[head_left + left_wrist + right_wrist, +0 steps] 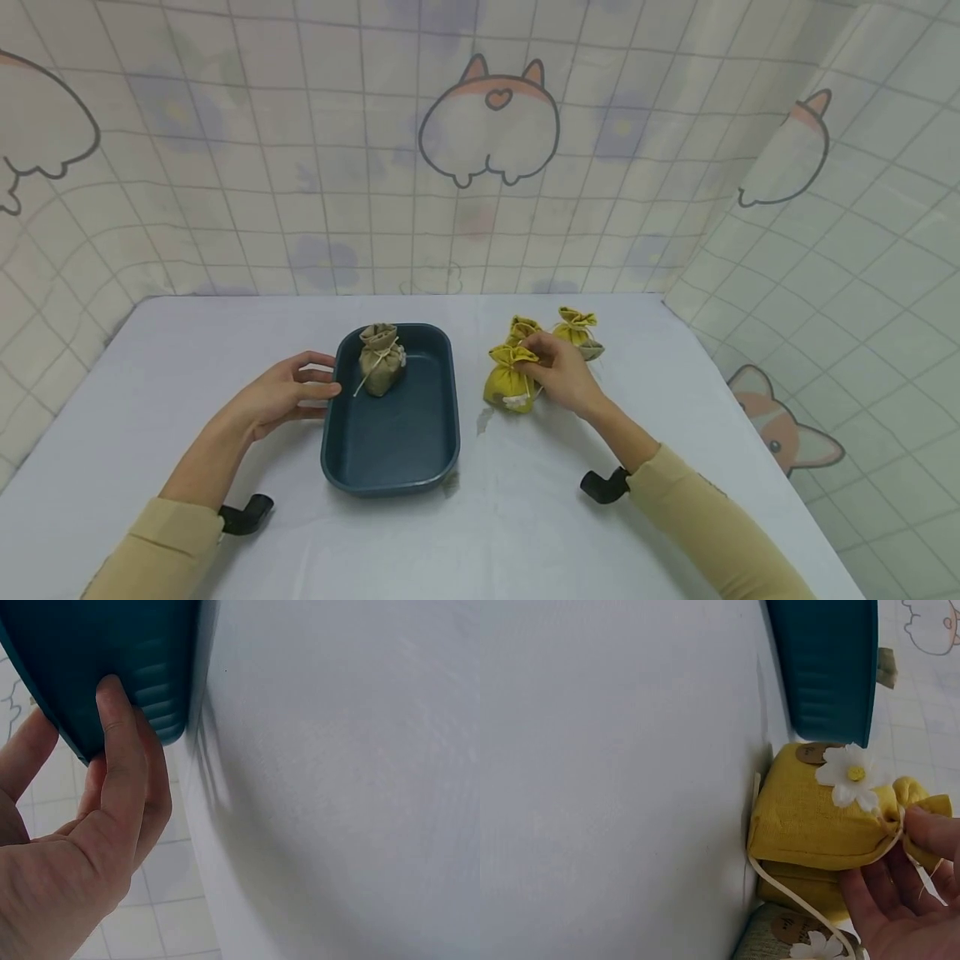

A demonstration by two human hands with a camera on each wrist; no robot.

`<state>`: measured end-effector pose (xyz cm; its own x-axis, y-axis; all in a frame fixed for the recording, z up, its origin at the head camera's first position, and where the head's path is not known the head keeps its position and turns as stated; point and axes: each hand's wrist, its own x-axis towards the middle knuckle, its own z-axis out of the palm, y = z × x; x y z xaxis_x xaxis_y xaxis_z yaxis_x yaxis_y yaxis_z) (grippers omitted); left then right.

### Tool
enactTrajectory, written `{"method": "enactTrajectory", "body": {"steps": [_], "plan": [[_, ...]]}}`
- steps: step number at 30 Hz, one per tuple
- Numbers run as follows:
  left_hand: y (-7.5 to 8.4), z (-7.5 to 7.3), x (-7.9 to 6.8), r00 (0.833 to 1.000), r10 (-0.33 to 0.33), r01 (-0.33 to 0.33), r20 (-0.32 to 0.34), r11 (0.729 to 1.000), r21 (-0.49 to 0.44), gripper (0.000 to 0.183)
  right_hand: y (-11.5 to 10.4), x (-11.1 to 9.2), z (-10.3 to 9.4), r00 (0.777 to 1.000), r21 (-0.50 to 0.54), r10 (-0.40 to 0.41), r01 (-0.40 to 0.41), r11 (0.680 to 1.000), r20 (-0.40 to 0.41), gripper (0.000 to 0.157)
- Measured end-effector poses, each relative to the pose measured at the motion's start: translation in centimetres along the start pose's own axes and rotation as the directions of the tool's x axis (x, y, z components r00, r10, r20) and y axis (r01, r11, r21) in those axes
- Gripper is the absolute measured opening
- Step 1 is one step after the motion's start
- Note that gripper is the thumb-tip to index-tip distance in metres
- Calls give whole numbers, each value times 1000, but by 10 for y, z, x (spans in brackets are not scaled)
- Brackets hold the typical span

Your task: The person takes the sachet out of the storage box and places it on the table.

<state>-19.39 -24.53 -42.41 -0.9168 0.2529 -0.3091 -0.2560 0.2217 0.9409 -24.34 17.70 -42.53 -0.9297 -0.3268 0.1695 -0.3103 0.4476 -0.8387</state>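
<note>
A dark teal tray (390, 433) stands left of centre on the table. Inside it, near the far left corner, sits a grey-brown drawstring pouch (381, 367). My left hand (288, 392) holds the tray's left side, thumb at the rim and fingers (120, 742) against the outer wall. To the tray's right, my right hand (562, 375) pinches the gathered neck of a yellow drawstring pouch (817, 817) with a white flower. This pouch stands upright, its base close to the table. Another yellow pouch (522, 327) is partly hidden behind it.
Behind the right hand are a further yellow pouch (574, 325) and a grey-green pouch (592, 349), partly covered by the hand. The white table (525, 517) meets a patterned curtain (360, 200) at the back and sides. Black wrist mounts (247, 515) jut from both sleeves.
</note>
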Motion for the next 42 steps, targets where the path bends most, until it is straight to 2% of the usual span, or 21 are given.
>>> {"method": "enactTrajectory", "body": {"steps": [6,13,19,24,27,30,36,42], "plan": [[0,1,0,1000,0,0,-5,1000,3,67,-3,-1,-5,999,-49,-33,33,998,1,26],[0,0,1,1000,-5,5,-13,1000,8,69,-17,0,-16,999,-33,-39,39,999,-6,31],[-2,0,2,1000,-11,11,-10,1000,4,68,-31,0,-19,997,-14,-62,61,998,-44,30],[-2,0,1,1000,-8,8,-9,1000,2,69,-32,7,-14,983,6,-151,153,988,-101,27],[-2,-1,1,1000,-9,9,-11,1000,0,70,-35,13,-9,973,39,-204,209,977,-107,22],[-2,-1,1,1000,-8,8,-9,1000,2,71,-43,18,1,976,81,-208,213,974,-68,20],[-3,-2,2,1000,-8,8,-8,1000,1,70,-57,31,22,979,173,-188,172,970,77,24],[-3,-2,2,1000,-8,8,-3,1000,5,69,-64,44,43,972,145,-154,128,981,179,30]]}}
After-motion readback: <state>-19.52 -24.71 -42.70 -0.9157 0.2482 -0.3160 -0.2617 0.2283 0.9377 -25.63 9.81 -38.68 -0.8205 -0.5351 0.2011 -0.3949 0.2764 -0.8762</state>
